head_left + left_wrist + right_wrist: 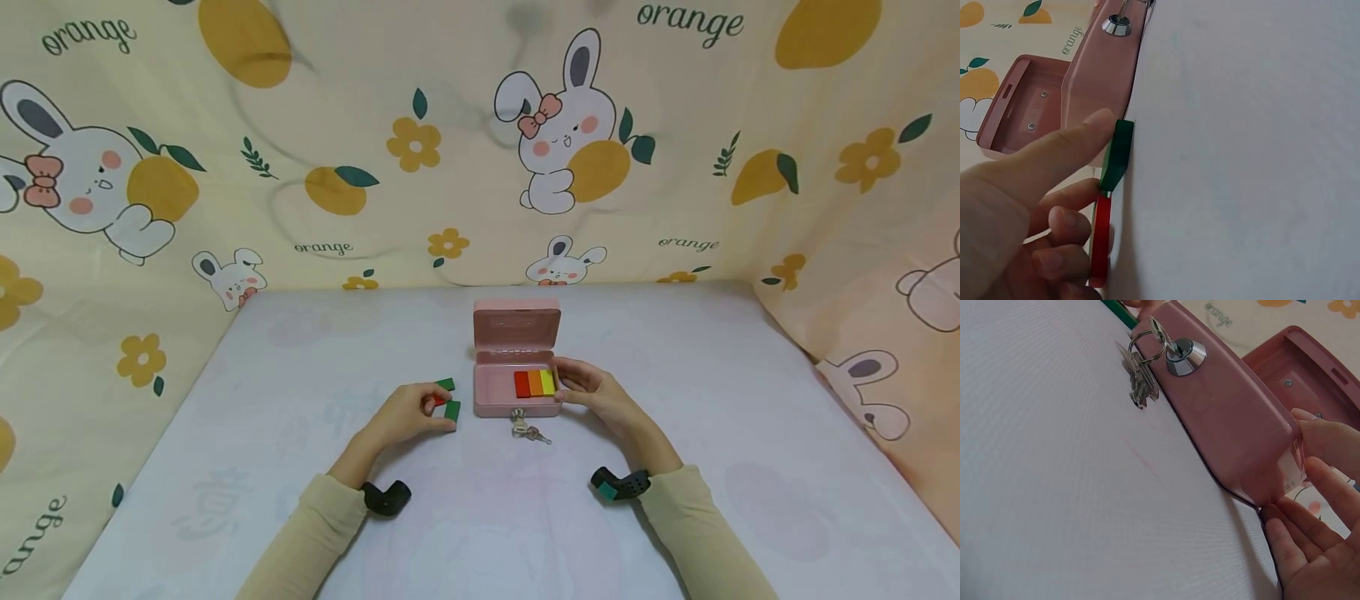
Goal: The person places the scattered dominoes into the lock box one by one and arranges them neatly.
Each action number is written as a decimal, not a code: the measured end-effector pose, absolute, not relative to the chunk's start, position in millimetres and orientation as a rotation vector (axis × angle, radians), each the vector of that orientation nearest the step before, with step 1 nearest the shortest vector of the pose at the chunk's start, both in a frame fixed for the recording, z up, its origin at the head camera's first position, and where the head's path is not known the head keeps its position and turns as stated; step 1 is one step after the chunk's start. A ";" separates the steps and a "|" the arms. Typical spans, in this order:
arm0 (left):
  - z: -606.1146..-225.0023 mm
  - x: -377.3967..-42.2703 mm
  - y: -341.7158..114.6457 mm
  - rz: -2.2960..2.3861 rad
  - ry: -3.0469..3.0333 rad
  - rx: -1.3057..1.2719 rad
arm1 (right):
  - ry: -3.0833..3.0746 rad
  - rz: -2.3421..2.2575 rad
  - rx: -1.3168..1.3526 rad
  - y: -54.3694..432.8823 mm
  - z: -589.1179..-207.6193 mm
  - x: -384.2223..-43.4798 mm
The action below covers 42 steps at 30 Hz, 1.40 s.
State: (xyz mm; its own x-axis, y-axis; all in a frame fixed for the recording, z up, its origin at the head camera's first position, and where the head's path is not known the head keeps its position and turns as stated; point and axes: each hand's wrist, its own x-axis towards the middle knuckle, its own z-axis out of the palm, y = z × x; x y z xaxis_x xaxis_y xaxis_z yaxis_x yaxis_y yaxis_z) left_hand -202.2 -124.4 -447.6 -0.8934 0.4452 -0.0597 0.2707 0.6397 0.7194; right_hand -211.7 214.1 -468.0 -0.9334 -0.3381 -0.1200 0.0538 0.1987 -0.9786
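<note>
Metal box [495, 412], small, pink and smooth-faced, stood on the white tabletop [480, 517] with its lid [516, 327] swung up at the back. A silvery round lock [1186, 357] was set in its front wall, with a key in it and more keys [1143, 387] hanging from a ring. Inside, at the right end, three flat blocks lay side by side: an inner red block [522, 385], an orange block [535, 384] and a yellow block [547, 383].

Left of the box, the left hand [408, 410] pinched a near green block [452, 411] between thumb and index finger, the other fingers curled in. Just beyond lay a far green block [446, 384], with an outer red block [1101, 240] near it, mostly covered by that hand in the head view. The right hand [600, 390] rested its extended fingers against the box's right end.

The left wrist view cut off the box, and its floor could not be seen in either wrist view. How many keys hung on the ring was hard to make out.

Counted up, six blocks could be seen: two green, two red, one orange, one yellow. Two dark wrist devices [387, 498] showed, one per arm.
</note>
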 end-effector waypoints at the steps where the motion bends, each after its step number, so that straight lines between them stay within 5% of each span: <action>1: -447.4 -202.2 -124.7 1.094 2.629 0.571 | 2.169 -1.792 -0.271 214.0 -467.8 -211.7; 42: -447.0 -204.1 -128.8 1.036 2.597 0.544 | 2.161 -1.796 -0.273 213.5 -467.6 -211.8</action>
State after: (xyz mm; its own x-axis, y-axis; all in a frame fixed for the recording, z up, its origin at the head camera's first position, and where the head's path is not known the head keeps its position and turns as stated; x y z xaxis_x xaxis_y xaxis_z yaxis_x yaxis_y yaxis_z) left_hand -204.1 -128.8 -447.0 -0.8861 0.4457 -0.1276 0.2356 0.6699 0.7041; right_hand -211.8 213.5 -467.6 -0.9314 -0.3436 -0.1198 0.0550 0.1925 -0.9798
